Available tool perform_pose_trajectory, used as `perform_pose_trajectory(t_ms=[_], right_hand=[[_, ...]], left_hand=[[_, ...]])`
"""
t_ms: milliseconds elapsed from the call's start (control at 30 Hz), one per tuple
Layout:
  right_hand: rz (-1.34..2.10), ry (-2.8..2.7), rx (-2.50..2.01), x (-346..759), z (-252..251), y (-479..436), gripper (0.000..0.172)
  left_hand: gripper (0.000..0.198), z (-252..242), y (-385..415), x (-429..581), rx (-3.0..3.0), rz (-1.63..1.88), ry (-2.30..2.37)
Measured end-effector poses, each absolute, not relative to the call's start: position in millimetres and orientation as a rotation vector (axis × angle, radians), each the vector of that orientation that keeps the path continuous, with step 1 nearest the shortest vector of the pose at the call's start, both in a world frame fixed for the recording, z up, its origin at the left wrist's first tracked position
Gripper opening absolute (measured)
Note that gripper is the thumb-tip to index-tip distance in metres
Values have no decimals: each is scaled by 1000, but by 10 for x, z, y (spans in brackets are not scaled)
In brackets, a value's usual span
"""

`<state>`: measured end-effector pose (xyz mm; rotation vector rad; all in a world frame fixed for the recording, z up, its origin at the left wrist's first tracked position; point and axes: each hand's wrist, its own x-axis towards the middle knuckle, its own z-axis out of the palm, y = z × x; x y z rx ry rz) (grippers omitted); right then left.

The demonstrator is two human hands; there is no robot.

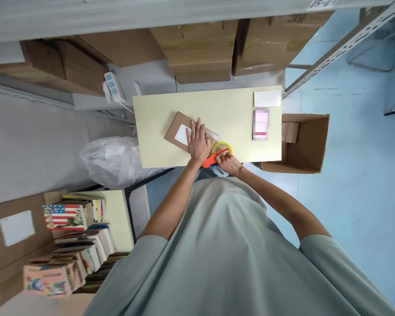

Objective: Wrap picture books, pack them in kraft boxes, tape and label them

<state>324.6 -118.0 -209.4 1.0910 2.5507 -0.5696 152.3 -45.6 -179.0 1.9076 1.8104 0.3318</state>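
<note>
On the pale yellow table (164,153) lies a flat brown cardboard parcel (177,124), set at a slant, with a white label (181,134) on its face. My left hand (199,142) presses flat on the parcel, fingers stretched out and covering part of the label. At the parcel's lower right end, my right hand (229,163) is closed around an orange tape dispenser (210,161) with a yellow-rimmed roll of tape (229,145). A strip of tape seems to lie along the parcel's right end, though its exact course is hard to make out.
A white box (267,98) and a pink-and-white pack (260,125) lie at the table's right. Beside it stands an open carton (311,145) holding small boxes. Shelved cartons (204,48), a power strip (114,87), a plastic bag (112,160) and stacked books (85,245) surround the table.
</note>
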Motion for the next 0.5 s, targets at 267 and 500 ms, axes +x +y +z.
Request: perform_pose_trajectory(t_ms=[267,500], right_hand=[[-667,2523,1085,3353,-2051,-1083,45],[-604,2345,1247,3927,-2087,-783,42]], left_hand=[[65,-1799,-475,1513,1935,246,1856],[64,-1882,-478,1492,1963,228,1915]])
